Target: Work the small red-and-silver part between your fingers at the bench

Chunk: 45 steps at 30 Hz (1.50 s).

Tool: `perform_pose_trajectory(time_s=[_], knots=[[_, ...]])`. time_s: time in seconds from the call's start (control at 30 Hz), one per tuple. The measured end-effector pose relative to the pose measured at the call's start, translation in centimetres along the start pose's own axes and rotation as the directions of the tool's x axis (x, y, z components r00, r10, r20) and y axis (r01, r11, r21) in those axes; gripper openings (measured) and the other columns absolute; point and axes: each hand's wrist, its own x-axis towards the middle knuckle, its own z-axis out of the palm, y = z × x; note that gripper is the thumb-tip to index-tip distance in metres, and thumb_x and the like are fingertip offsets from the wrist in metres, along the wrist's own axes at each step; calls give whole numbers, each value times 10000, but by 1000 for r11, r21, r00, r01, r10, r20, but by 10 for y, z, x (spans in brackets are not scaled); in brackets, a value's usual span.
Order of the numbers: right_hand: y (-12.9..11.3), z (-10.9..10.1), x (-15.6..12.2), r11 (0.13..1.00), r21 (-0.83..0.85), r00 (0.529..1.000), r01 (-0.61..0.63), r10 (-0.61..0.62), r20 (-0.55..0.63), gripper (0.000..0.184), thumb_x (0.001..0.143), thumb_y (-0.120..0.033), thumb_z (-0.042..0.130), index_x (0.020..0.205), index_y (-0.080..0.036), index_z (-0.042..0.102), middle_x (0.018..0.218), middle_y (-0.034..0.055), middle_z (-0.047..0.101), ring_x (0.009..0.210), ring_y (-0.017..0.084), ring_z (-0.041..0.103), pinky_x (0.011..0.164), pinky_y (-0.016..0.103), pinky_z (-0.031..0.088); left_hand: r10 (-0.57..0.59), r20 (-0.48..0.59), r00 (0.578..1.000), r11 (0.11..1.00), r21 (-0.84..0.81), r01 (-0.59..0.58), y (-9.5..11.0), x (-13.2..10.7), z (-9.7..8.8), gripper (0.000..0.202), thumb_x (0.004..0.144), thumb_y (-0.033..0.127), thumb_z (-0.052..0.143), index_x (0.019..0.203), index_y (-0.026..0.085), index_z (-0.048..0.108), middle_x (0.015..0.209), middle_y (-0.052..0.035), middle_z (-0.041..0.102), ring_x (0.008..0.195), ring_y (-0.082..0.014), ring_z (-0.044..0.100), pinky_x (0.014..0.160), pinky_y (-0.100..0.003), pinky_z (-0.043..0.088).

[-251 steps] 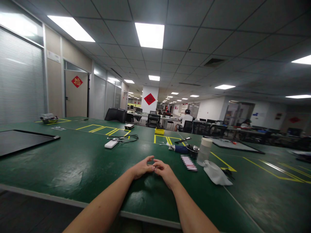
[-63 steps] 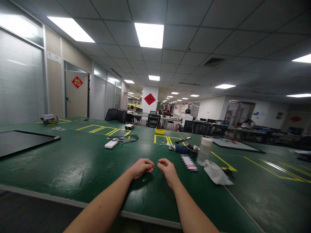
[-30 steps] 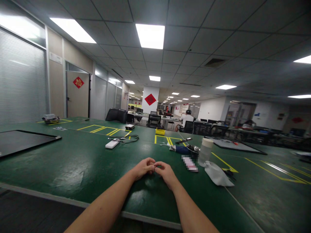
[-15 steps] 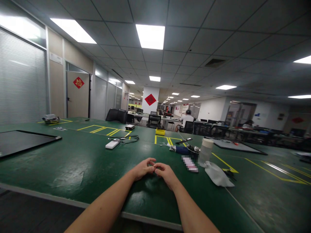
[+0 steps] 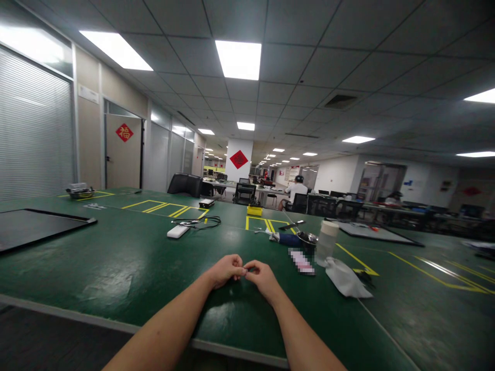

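My left hand (image 5: 227, 270) and my right hand (image 5: 262, 276) meet just above the green table (image 5: 147, 273), near its front edge. Thumb and fingers of each are pinched together, with the fingertips of both nearly touching. Between them shows a tiny dark thing (image 5: 245, 270), too small to name. Right of my hands lies a pinkish item (image 5: 301, 262), blurred out by pixels. Beyond it stand a translucent bottle with a pale lid (image 5: 327, 242) and a crumpled white pouch (image 5: 345, 277).
A white power strip (image 5: 178, 230) with a black cable lies ahead to the left. A metal bowl (image 5: 308, 238), a dark blue rolled item (image 5: 290, 239) and a yellow box (image 5: 254, 210) are farther ahead. Black trays (image 5: 42, 226) sit far left. A person (image 5: 298, 189) sits in the background.
The fingers of my left hand have curled in more tightly, and the tiny dark thing shows more clearly between my fingertips. The objects on the table stay where they were.
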Motion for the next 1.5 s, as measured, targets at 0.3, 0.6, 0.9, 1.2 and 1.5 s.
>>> perform_pose_trajectory(time_s=[0.3, 0.6, 0.9, 1.2, 1.5], knots=[[4, 0, 1, 997, -78, 998, -2, -2, -60, 153, 680, -275, 660, 786, -165, 657, 519, -47, 511, 458, 90, 392, 462, 205, 274, -30, -8, 1000, 999, -34, 30, 0, 0, -1, 263, 607, 334, 721, 687, 110, 608, 579, 3, 593, 534, -100, 520, 554, -217, 375], [-1, 1, 0, 991, -136, 998, 8, -17, -64, 104, 668, -217, 642, 757, -165, 657, 557, -38, 521, 489, 97, 409, 472, 210, 282, -48, -16, 999, 999, -25, 47, 0, 0, 2, 296, 608, 307, 739, 763, 124, 565, 584, 5, 601, 513, -105, 547, 519, -212, 387], [0, -3, 3, 998, 12, 978, -66, 67, -199, 173, 641, -228, 666, 799, -157, 664, 666, -4, 594, 511, 93, 439, 480, 215, 327, -46, -32, 998, 984, -175, 39, 0, 1, -1, 241, 615, 193, 718, 798, 104, 589, 678, -29, 626, 582, -104, 580, 569, -214, 423], [6, -7, 10, 814, 576, 947, -81, 243, -210, 336, 608, -314, 748, 874, -173, 600, 682, -27, 569, 447, 56, 422, 412, 194, 276, -55, -9, 998, 960, -277, 51, -1, 1, -3, 172, 628, 99, 675, 795, 75, 646, 815, -104, 662, 660, -106, 602, 623, -206, 440], [2, -5, 6, 813, 569, 966, -120, 228, -122, 329, 636, -298, 725, 902, -167, 581, 758, 1, 614, 446, 51, 450, 407, 187, 273, -65, -29, 997, 963, -263, 55, 4, -1, 0, 173, 642, 175, 712, 770, 78, 647, 790, -92, 659, 670, -115, 597, 652, -228, 442]])
